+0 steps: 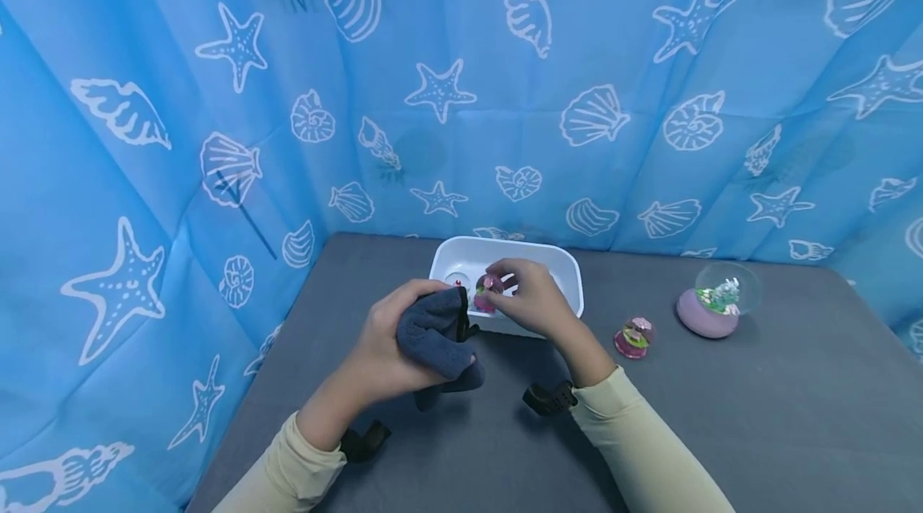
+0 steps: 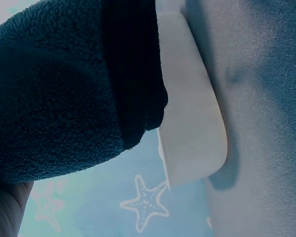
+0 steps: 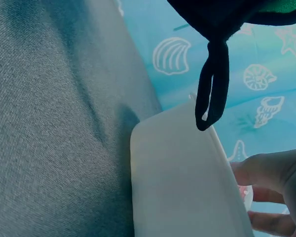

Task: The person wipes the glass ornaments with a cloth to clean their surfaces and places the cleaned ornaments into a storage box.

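My left hand (image 1: 382,349) grips a folded dark blue-grey cloth (image 1: 436,337) with a black edge, just in front of a white plastic bin (image 1: 570,276). The cloth fills much of the left wrist view, and its black hanging loop (image 3: 205,96) dangles in the right wrist view. Over the bin's near side, my right hand (image 1: 537,298) pinches a small pink snow globe (image 1: 485,296) between thumb and fingers. Another small clear globe (image 1: 457,280) with a red bit inside sits in the bin, left of the pink one. My fingers partly hide the pinched globe.
Right of the bin, a small snow globe (image 1: 634,338) with a pink base stands on the grey tabletop (image 1: 764,417). Farther right, a larger clear globe on a lilac base (image 1: 707,317) leans to one side. A blue seashell-print curtain (image 1: 461,152) hangs behind and at the left.
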